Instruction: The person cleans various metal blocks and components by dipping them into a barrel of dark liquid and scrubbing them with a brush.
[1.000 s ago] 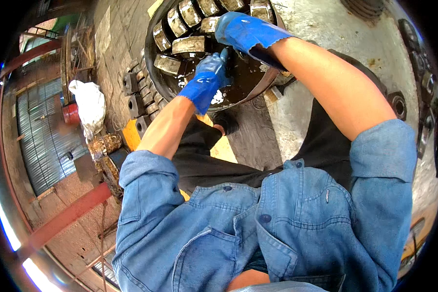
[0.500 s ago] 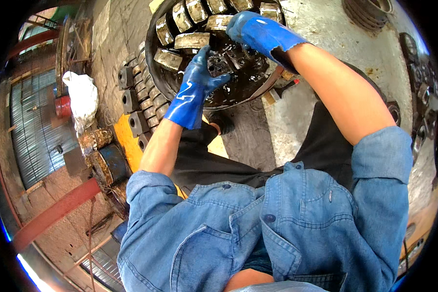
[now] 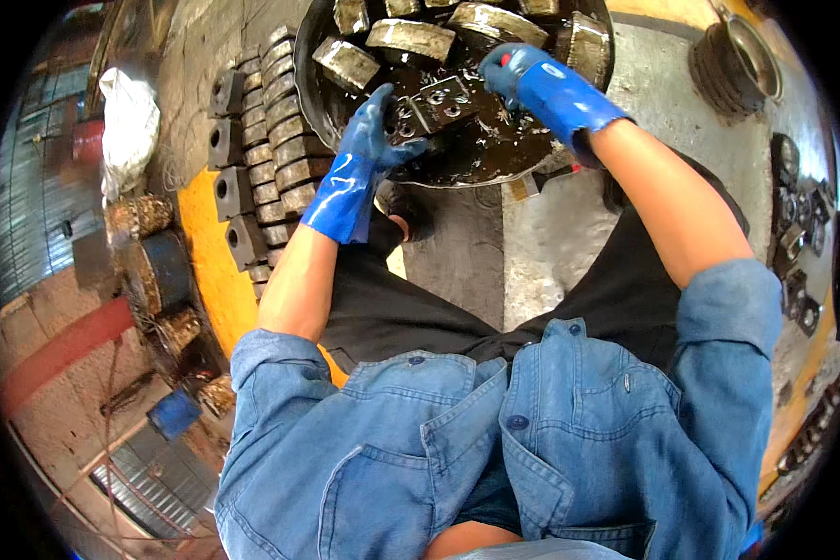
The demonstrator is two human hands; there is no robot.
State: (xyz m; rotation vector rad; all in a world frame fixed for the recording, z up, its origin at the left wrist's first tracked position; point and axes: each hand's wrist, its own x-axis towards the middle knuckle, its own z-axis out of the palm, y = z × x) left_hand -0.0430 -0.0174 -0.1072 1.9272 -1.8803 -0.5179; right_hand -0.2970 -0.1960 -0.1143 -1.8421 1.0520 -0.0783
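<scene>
A wide dark basin (image 3: pixel 495 179) of black, oily liquid stands in front of me. Thick metal pieces (image 3: pixel 411 39) with curved faces lie along its far side. Near its middle a dark metal block (image 3: pixel 441 103) with round holes shows in the liquid. My left hand (image 3: pixel 371 135), in a blue rubber glove, is beside this block, thumb and fingers apart. Whether it touches the block I cannot tell. Over the liquid at the right, my gloved right hand (image 3: pixel 523 75) is curled round a tool with a red end (image 3: pixel 506 60); the rest of that tool is hidden.
Rows of curved metal pieces (image 3: pixel 294 149) and square blocks with holes (image 3: pixel 238 191) line the floor to the left. A red-tipped brush or scraper (image 3: pixel 537 180) lies by the basin's near rim. Stacked metal rings (image 3: pixel 733 70) stand far right; dark parts (image 3: pixel 798 233) lie below them.
My right hand has moved from the metal pieces at the far side to the basin's right, and a red end now shows in it. The left hand stays near the block. The view has shifted.
</scene>
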